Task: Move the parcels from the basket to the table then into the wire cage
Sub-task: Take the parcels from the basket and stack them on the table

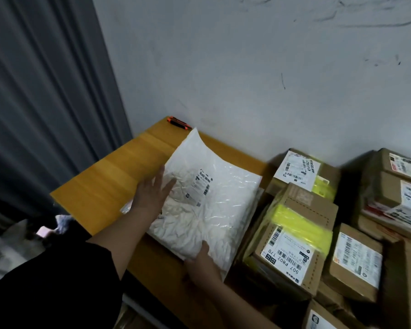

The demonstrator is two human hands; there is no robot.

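Hands frame a soft, crinkled white plastic mailer bag [204, 203] on the wooden table [109, 181]: flat left hand [152, 193] pressing, right hand [199, 262] pinching its near edge; likely light, slippery, best held by both edges.

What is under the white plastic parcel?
The white plastic parcel lies on the wooden table; another pale packet's edge peeks out beneath. Left hand rests on top; right hand grips its near corner. The rest underneath is covered.
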